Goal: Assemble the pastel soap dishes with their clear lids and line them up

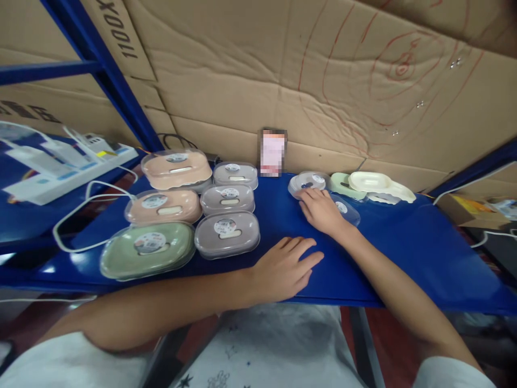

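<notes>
My right hand [322, 209] reaches forward with its fingers stretched over clear oval lids. Its fingertips are at a clear lid [307, 180] with a round sticker, and another clear lid [350, 213] lies partly under the wrist. Nearer the front edge, my left hand [286, 268] hovers or rests over the blue table with its fingers apart and nothing in it. Left of my hands sit lidded soap boxes in rows: grey ones [246, 237], peach ones [189, 207] and a green one [111, 258]. Beyond the right hand are a green tray [341, 186] and cream trays [365, 182].
A phone [272, 153] leans on the cardboard wall [226, 70] at the back. On the left lies a white power strip [40, 186] with plugs and a looping white cable [56, 231]. A cardboard box [464, 210] stands beyond the right end of the blue table [412, 253].
</notes>
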Available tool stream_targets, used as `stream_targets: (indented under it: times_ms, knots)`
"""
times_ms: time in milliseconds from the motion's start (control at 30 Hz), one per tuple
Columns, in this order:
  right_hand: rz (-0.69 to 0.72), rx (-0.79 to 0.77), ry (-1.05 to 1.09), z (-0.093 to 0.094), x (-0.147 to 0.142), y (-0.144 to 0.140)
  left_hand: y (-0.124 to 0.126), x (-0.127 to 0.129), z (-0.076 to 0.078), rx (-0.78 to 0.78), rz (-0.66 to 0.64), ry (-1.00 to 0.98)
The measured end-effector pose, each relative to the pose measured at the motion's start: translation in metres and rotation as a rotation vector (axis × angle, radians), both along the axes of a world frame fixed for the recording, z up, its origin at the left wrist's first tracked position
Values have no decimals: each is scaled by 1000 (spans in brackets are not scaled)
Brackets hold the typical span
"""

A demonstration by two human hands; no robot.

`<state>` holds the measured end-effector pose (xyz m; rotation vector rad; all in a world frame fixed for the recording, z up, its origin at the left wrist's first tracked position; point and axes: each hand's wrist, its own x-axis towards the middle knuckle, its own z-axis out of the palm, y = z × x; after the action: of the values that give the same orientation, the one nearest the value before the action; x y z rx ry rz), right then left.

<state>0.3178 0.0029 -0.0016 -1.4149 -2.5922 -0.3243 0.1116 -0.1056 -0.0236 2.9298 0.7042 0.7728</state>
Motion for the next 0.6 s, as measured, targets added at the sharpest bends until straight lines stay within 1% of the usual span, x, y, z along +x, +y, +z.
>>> stream_targets:
  times_ms: [100,167,233,300,367,433,467,533,600]
  knots:
    - [-29,7,44,-7,-4,-1,2,0,-1,-12,24,-14]
    - [-41,3,77,-8,-6,-4,5,-1,-2,-19,48,-29]
    - [-52,1,116,-2,-3,-11,7,-1,-5,-29,75,-32]
    - [-93,28,163,8,7,-17,8,-1,-7,-42,106,-17]
    - [-172,124,220,20,27,-17,9,-1,-9,-57,137,5]
    - [-270,242,241,29,56,-10,10,-1,-10,-59,152,28]
    - [-324,273,216,31,73,-5,11,-1,-9,-48,154,37]
    - [-446,252,146,30,106,6,12,-3,-8,-8,162,50]
    - [-529,202,115,25,133,14,13,-4,-6,42,192,58]
